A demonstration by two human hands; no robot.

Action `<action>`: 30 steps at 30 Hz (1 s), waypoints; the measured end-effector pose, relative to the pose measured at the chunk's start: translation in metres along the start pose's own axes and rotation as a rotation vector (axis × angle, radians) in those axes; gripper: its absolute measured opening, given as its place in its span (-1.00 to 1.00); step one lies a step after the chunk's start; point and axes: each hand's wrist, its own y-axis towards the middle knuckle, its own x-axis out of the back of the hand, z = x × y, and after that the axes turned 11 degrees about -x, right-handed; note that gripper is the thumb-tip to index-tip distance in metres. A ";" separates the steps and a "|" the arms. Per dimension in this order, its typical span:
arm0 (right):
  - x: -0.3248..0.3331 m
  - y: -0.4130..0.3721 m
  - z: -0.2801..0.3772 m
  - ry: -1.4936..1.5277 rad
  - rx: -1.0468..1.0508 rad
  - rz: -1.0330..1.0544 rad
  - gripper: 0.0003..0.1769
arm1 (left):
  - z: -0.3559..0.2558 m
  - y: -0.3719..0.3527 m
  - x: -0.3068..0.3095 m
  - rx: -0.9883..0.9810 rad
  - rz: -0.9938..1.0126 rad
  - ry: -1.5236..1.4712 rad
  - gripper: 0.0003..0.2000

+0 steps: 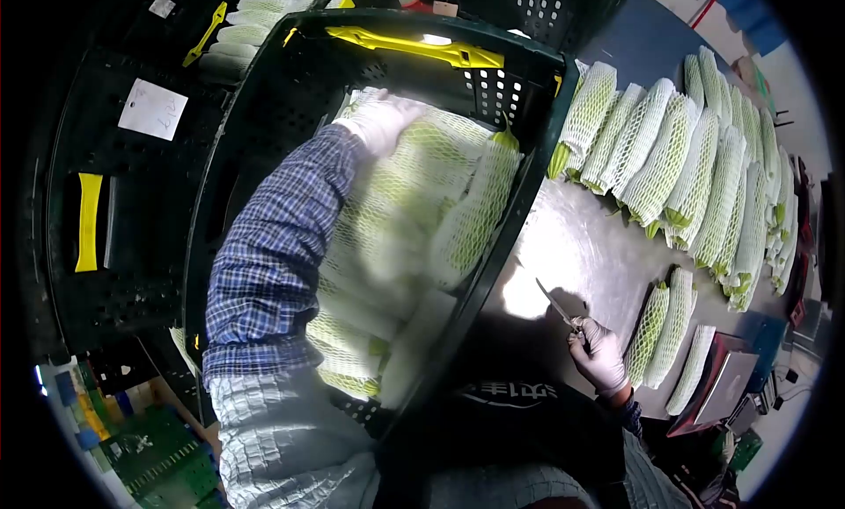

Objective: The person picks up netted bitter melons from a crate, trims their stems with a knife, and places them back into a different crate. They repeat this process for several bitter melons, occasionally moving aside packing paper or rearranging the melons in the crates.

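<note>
My left hand [384,124], in a white glove, reaches deep into a dark crate [525,236]. It rests at the far end of the packed long green vegetables in white foam netting [396,201]; how its fingers lie is blurred. One netted vegetable [480,205] with its stem showing lies along the crate's right wall. Low over the metal table [607,254], my gloved right hand [602,357] is closed around scissors [554,300], their thin blade pointing up and left. Right beside that hand lie a few more netted vegetables [662,328].
A long row of netted vegetables [678,157] covers the table's far right. Dark crates with yellow handles [88,223] stand at the left, one with a paper label [153,109]. A flat panel [726,386] sits at the lower right, and a green crate [163,456] at the lower left.
</note>
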 end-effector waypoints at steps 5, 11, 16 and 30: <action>-0.007 -0.003 -0.014 -0.004 -0.008 -0.010 -0.74 | -0.013 -0.013 0.030 0.035 0.074 0.066 -0.14; -0.002 -0.012 -0.021 0.045 -0.034 -0.052 -0.74 | -0.014 0.010 0.040 0.021 0.241 0.133 -0.15; 0.004 -0.019 -0.025 0.051 -0.064 -0.121 -0.76 | 0.005 -0.022 0.020 -0.036 -0.058 -0.110 -0.17; 0.061 0.010 0.214 0.360 1.100 -0.447 -0.53 | -0.146 -0.246 0.063 0.012 -1.063 -1.160 -0.25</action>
